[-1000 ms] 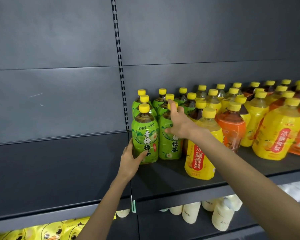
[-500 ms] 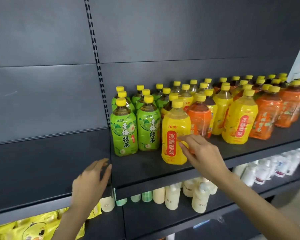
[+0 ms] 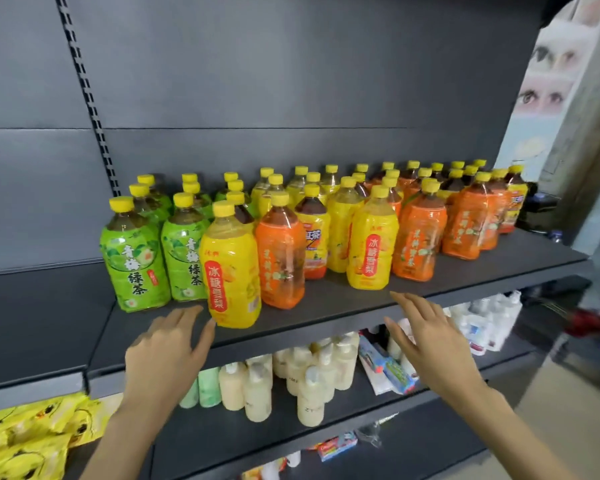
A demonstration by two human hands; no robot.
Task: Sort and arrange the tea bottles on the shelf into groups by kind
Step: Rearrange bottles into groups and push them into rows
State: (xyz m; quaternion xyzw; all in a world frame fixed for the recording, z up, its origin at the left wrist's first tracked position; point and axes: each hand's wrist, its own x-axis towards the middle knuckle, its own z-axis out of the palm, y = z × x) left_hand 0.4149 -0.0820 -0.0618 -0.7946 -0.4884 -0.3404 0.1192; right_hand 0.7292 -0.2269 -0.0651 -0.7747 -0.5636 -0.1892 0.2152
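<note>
Head view: green bottles (image 3: pixel 136 261) at left end of shelf (image 3: pixel 326 306); yellow bottles (image 3: pixel 232 271) and orange bottles (image 3: pixel 281 261) mixed rightward.
Left hand (image 3: pixel 167 351): fingers straight, empty, at front edge.
Right hand (image 3: pixel 426 337): wide, empty.

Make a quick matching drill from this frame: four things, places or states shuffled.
1 left hand
2 green-label bottles
3 nearest orange-label bottle
4 pale bottles

A on the lower shelf
B left end of the tea shelf
C open, by the front yellow-label bottle's base
D just right of that yellow-label bottle

Pairs: 1-C, 2-B, 3-D, 4-A
</note>
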